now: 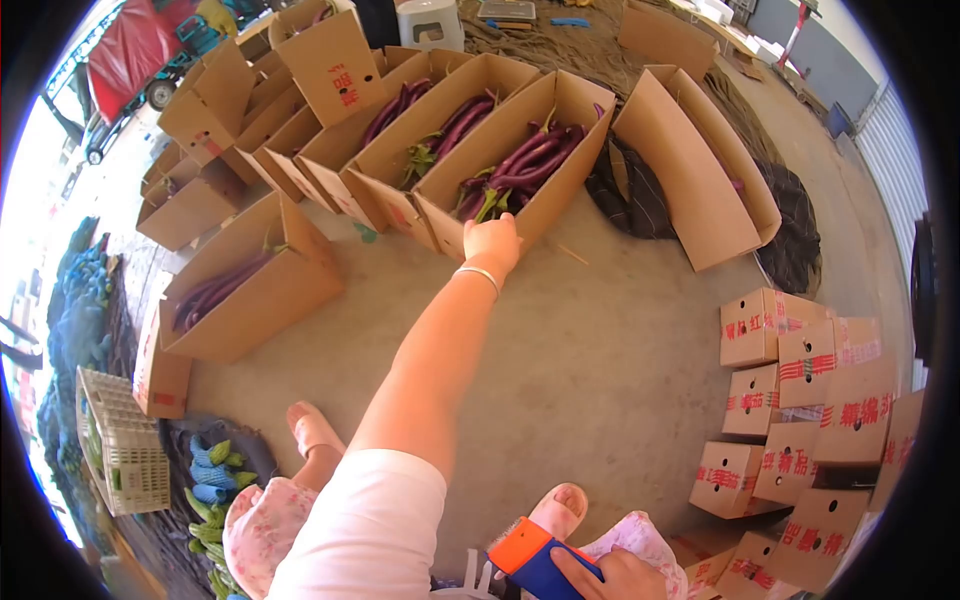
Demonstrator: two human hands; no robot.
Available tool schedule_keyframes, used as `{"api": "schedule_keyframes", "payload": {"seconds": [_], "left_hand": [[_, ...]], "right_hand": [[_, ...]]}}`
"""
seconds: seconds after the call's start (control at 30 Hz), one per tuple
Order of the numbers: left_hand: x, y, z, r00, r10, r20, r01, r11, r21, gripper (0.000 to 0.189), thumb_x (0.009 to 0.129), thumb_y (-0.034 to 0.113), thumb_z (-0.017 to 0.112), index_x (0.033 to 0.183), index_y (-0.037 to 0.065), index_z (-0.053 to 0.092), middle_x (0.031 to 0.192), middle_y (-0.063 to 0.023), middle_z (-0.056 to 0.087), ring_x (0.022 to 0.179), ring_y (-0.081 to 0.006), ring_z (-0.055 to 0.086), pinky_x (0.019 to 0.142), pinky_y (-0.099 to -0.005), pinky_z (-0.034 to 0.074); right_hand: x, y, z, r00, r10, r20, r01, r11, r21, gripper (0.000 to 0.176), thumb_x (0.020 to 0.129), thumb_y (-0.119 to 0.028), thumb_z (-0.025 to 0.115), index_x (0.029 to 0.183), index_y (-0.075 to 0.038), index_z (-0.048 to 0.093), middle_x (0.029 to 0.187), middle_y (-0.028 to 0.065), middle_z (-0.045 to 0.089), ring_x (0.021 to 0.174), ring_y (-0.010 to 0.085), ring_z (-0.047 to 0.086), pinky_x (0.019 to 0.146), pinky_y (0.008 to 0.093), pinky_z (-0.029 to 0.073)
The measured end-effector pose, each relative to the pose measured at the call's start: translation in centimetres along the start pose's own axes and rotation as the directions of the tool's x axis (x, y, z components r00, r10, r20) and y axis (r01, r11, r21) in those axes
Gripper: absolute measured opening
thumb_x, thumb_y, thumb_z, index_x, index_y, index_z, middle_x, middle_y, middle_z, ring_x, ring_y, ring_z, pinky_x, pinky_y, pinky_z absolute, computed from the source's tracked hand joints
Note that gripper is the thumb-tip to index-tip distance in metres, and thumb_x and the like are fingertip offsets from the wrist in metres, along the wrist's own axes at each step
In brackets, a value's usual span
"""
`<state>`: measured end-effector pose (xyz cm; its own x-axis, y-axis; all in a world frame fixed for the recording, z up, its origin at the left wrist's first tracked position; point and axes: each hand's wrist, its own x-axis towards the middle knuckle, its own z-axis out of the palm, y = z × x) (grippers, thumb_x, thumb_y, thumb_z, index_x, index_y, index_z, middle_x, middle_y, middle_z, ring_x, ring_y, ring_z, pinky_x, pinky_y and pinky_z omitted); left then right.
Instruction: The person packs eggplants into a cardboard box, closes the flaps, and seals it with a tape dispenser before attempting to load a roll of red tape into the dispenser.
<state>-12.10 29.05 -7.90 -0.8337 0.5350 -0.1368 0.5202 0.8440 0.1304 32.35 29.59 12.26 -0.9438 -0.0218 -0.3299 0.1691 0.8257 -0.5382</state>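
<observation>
Box (565,190) of eggplants (525,165) at twelve o'clock — the left hand (492,243) has its fingers curled over the near rim, seemingly taking hold. Shifting it would want a firm grip. The right hand (622,577), at five o'clock, clasps an orange-and-blue tool (540,558).

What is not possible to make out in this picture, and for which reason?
Head view:
1. Fingertips of the left hand: hidden behind the rim of the eggplant box, so its grip is unclear.
2. The orange and blue object in the right hand: cut off by the bottom edge; its kind is unclear.
3. Red print on the stacked closed boxes: too small to read.
</observation>
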Motion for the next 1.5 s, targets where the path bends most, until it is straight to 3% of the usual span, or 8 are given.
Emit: {"api": "schedule_keyframes", "payload": {"seconds": [0.13,0.4,0.5,0.7,0.77,1.03,1.17,1.5], "left_hand": [[-1.1,-0.5,2.3,0.988,0.094,-0.125,-0.086,0.994,0.07,0.017,0.086,0.01,0.048,0.101,0.01,0.056,0.082,-0.0084,0.07,0.08,-0.0282,0.069,0.082,-0.0439,0.041],[-20.3,-7.9,5.2,0.976,0.219,-0.016,-0.215,0.968,0.13,0.014,0.094,0.027,0.05,0.095,0.014,0.051,0.071,-0.0022,0.066,0.07,-0.023,0.064,0.077,-0.0381,0.042],[-30.4,-12.4,3.8,0.966,0.257,0.016,-0.256,0.966,-0.028,0.014,0.089,0.022,0.058,0.082,0.013,0.05,0.07,-0.0039,0.064,0.07,-0.0253,0.062,0.076,-0.0374,0.041],[-44.5,-23.0,5.0,0.912,0.386,0.139,-0.293,0.85,-0.438,0.013,0.077,0.02,0.064,0.087,0.016,0.056,0.075,-0.0024,0.063,0.081,-0.0237,0.065,0.084,-0.0341,0.04],[-48.2,-24.4,3.9,0.942,0.325,0.081,-0.318,0.944,-0.086,0.02,0.076,0.02,0.066,0.095,0.016,0.059,0.081,-0.0061,0.065,0.088,-0.0234,0.066,0.097,-0.0436,0.037],[-47.1,-16.2,2.7,0.983,0.144,0.111,-0.175,0.915,0.362,0.012,0.08,0.024,0.06,0.074,0.015,0.066,0.068,-0.0042,0.066,0.072,-0.0237,0.067,0.081,-0.0408,0.043],[-43.5,-9.4,4.4,0.992,0.128,-0.013,-0.128,0.979,-0.157,0.019,0.085,0.028,0.061,0.093,0.012,0.066,0.091,-0.0071,0.069,0.089,-0.0254,0.067,0.077,-0.039,0.052],[-46.8,-7.8,7.6,0.978,0.207,0.006,-0.202,0.96,-0.194,0.017,0.089,0.027,0.057,0.099,0.014,0.063,0.082,-0.0092,0.068,0.083,-0.0284,0.067,0.07,-0.0409,0.049]], "right_hand": [[0.4,-0.3,-1.9,0.997,0.07,0.021,-0.071,0.997,0.04,0.078,0.072,-0.041,0.073,0.142,-0.022,0.044,0.088,0.0158,0.052,0.079,0.0337,0.055,0.071,0.0465,0.046],[-1.7,-1.6,-1.8,0.981,-0.096,-0.17,0.053,0.969,-0.242,0.087,0.065,-0.035,0.078,0.142,-0.016,0.042,0.1,0.0187,0.059,0.097,0.0359,0.059,0.093,0.043,0.047],[-1.9,-1.8,-0.6,0.959,-0.221,-0.176,0.196,0.969,-0.15,0.069,0.061,-0.038,0.074,0.123,-0.01,0.061,0.08,0.0152,0.054,0.076,0.0335,0.056,0.069,0.043,0.048],[-4.5,-0.8,2.8,0.927,-0.252,-0.278,0.269,0.963,0.024,0.083,0.057,-0.023,0.077,0.135,-0.009,0.053,0.087,0.0123,0.055,0.075,0.0299,0.057,0.07,0.0378,0.05],[-5.1,-0.7,3.1,0.917,-0.183,-0.355,0.253,0.954,0.162,0.086,0.056,-0.02,0.077,0.136,-0.003,0.05,0.091,0.0126,0.056,0.081,0.0274,0.059,0.075,0.0356,0.049],[-2.2,1.1,4.6,0.797,-0.041,-0.603,0.331,0.864,0.38,0.079,0.075,-0.021,0.067,0.143,0.005,0.035,0.142,0.0167,0.044,0.13,0.0244,0.043,0.11,0.0362,0.029],[0.8,1.5,4.9,0.805,-0.053,-0.591,0.294,0.9,0.32,0.074,0.071,-0.006,0.058,0.143,-0.001,0.04,0.141,0.0149,0.047,0.126,0.0242,0.047,0.108,0.0358,0.033],[3.5,1.9,4.8,0.838,-0.251,-0.484,0.378,0.907,0.184,0.074,0.075,-0.005,0.055,0.146,-0.003,0.035,0.145,0.0139,0.041,0.131,0.0236,0.041,0.112,0.0355,0.027]]}}
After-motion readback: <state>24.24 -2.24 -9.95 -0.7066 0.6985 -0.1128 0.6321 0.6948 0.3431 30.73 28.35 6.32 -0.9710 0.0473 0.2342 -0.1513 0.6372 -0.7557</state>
